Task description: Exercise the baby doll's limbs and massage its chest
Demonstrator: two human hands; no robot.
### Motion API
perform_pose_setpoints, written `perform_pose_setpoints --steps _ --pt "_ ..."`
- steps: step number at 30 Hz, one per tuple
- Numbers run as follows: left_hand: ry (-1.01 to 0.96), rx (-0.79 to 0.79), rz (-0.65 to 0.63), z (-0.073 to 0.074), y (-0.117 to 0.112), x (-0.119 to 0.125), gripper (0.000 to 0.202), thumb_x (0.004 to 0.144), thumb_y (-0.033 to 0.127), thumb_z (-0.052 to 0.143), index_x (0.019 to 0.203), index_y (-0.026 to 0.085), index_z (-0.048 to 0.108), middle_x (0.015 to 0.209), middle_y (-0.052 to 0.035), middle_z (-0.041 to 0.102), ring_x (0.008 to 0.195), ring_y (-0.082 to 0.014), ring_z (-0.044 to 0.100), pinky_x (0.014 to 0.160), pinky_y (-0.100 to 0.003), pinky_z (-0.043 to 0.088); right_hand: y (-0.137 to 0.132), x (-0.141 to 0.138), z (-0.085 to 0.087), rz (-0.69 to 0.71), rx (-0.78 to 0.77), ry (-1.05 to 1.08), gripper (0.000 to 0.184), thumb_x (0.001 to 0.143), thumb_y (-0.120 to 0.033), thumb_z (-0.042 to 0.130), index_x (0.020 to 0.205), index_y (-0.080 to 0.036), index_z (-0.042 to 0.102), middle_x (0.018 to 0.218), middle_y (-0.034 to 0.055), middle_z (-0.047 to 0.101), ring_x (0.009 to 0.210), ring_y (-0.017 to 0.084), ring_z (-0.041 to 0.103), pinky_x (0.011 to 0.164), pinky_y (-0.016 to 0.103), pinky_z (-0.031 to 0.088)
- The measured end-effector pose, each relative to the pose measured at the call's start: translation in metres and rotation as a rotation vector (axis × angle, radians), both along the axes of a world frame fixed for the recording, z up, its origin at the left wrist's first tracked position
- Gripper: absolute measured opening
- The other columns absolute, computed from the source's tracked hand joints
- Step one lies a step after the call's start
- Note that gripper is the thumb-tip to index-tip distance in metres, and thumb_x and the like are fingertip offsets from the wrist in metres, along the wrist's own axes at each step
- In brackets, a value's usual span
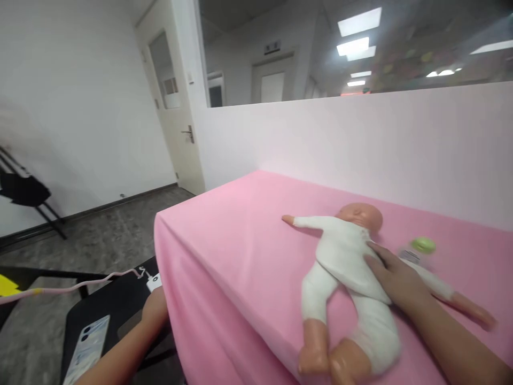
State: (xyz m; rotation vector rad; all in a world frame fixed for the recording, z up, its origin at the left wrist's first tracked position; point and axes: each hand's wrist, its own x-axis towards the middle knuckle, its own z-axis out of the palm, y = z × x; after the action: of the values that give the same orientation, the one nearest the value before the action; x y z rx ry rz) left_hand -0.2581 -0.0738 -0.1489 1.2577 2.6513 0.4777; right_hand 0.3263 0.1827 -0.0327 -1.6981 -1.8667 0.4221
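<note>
A baby doll [344, 256] in a white bodysuit lies on its back on the pink-covered table [240, 240], arms stretched out and bare feet at the near edge. My right hand [395, 278] rests flat on the doll's chest and side, fingers spread. My left hand [154, 307] hangs low beside the table's left corner, by a white charger block [154, 282] on a black stool; its fingers are hidden behind the pink cloth.
A small bottle with a green cap [419, 248] lies just right of the doll. On the black stool [116, 310] sit a phone [88, 347] and a pink cable [72, 286]. A white partition [360, 139] backs the table; a door [172, 107] stands at left.
</note>
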Motion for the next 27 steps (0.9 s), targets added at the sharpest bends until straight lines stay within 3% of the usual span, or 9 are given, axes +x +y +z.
perform_pose_setpoints --steps 4,8,10,12,15,18,20,23,27 --pt "-0.085 0.137 -0.005 0.024 -0.004 0.021 0.029 0.088 0.042 0.058 0.103 0.021 0.070 0.109 -0.0106 0.077 0.098 -0.0328 0.072 0.077 -0.036 0.052 -0.007 -0.013 0.005 0.012 0.050 0.068 0.061 0.097 -0.055 0.054 0.151 -0.027 0.056 0.150 0.0069 0.060 0.138 0.034 0.056 0.122 0.053 0.037" --pt "-0.002 0.307 -0.039 0.062 -0.001 0.044 0.033 0.090 0.056 0.057 0.099 0.027 0.070 0.091 -0.0011 0.077 0.081 -0.0245 0.072 0.070 -0.031 0.052 -0.015 -0.024 0.011 0.062 0.073 0.123 0.059 0.098 -0.048 0.055 0.151 -0.021 0.056 0.154 0.0075 0.056 0.143 0.030 0.051 0.125 0.048 0.034" --pt "0.006 0.404 -0.224 0.081 0.007 0.069 0.030 0.088 0.056 0.062 0.092 0.028 0.069 0.079 0.0013 0.073 0.068 -0.0200 0.068 0.061 -0.027 0.051 -0.017 -0.026 0.013 0.059 0.089 0.136 0.059 0.098 -0.047 0.055 0.150 -0.020 0.056 0.154 0.0077 0.056 0.144 0.029 0.051 0.126 0.047 0.034" --pt "-0.064 0.559 -0.545 0.101 0.020 0.106 0.021 0.091 0.048 0.063 0.091 0.027 0.068 0.077 0.0017 0.068 0.064 -0.0165 0.062 0.061 -0.025 0.050 -0.018 -0.028 0.013 0.059 0.101 0.151 0.058 0.098 -0.045 0.055 0.150 -0.017 0.057 0.153 0.0090 0.056 0.143 0.028 0.051 0.125 0.047 0.034" --pt "-0.178 0.653 -0.930 0.139 0.058 0.174 0.016 0.096 0.032 0.059 0.082 0.025 0.063 0.069 0.0022 0.060 0.061 -0.0139 0.056 0.061 -0.024 0.047 -0.018 -0.028 0.012 0.071 0.118 0.159 0.058 0.098 -0.043 0.056 0.149 -0.016 0.057 0.154 0.0105 0.056 0.144 0.029 0.051 0.125 0.047 0.034" --pt "-0.228 0.676 -1.062 0.180 0.120 0.241 0.016 0.096 0.025 0.055 0.081 0.023 0.060 0.072 0.0017 0.060 0.065 -0.0143 0.055 0.064 -0.026 0.045 -0.018 -0.029 0.011 0.068 0.126 0.146 0.057 0.097 -0.041 0.056 0.148 -0.014 0.058 0.152 0.0111 0.057 0.144 0.029 0.051 0.126 0.048 0.034" --pt "-0.232 0.652 -1.076 0.196 0.170 0.278 0.020 0.094 0.023 0.053 0.074 0.022 0.056 0.067 0.0021 0.057 0.063 -0.0148 0.052 0.062 -0.028 0.043 -0.018 -0.029 0.012 0.071 0.136 0.139 0.057 0.097 -0.040 0.056 0.148 -0.014 0.058 0.153 0.0107 0.056 0.144 0.028 0.051 0.126 0.048 0.034" --pt "-0.223 0.673 -1.053 0.190 0.240 0.319 0.008 0.089 0.024 0.058 0.083 0.023 0.064 0.082 -0.0010 0.066 0.077 -0.0192 0.061 0.071 -0.033 0.048 -0.021 -0.030 0.015 0.086 0.152 0.134 0.056 0.097 -0.038 0.056 0.147 -0.013 0.059 0.152 0.0118 0.056 0.144 0.028 0.051 0.125 0.047 0.035" --pt "-0.199 0.733 -1.025 0.149 0.293 0.339 0.014 0.088 0.024 0.058 0.099 0.022 0.067 0.102 -0.0070 0.068 0.102 -0.0269 0.064 0.094 -0.043 0.050 -0.024 -0.031 0.018 0.087 0.159 0.119 0.055 0.097 -0.037 0.056 0.145 -0.011 0.060 0.151 0.0139 0.057 0.143 0.028 0.051 0.125 0.047 0.036"
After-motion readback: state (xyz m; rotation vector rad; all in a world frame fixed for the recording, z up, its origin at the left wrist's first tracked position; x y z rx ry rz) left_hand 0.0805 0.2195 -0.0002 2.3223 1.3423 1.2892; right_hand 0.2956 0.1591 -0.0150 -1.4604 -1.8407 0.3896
